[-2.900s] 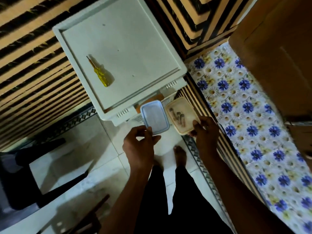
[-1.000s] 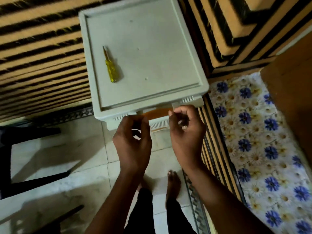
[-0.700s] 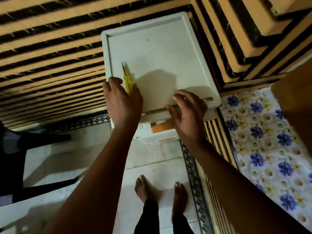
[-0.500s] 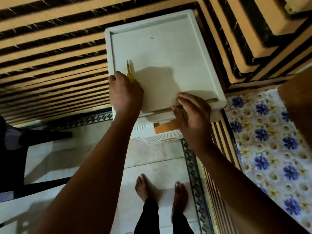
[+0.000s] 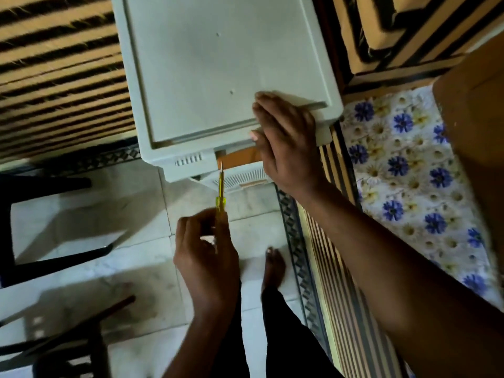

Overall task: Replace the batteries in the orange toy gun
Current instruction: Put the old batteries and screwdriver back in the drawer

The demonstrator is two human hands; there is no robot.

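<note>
The fingers (image 5: pixel 191 230) of the left hand (image 5: pixel 204 257) curl round the handle of a yellow screwdriver (image 5: pixel 220 195), holding it with the shaft pointing away from the body, toward the gap under the white plastic surface (image 5: pixel 218 64). Held like that, the tool looks ready for a screw, probably the one on a battery cover. The right hand (image 5: pixel 286 143) lies flat with its fingers straight over the front edge of the surface, gripping nothing; it may be steadying the piece or reaching for the slot below. In that slot, above a white slatted basket (image 5: pixel 240 178), shows a strip of orange (image 5: pixel 237 158). It could be the orange toy gun, but too little is visible to be sure. A flowered cloth (image 5: pixel 409 173) lies to the right. No brand, label or writing can be read anywhere.
</note>
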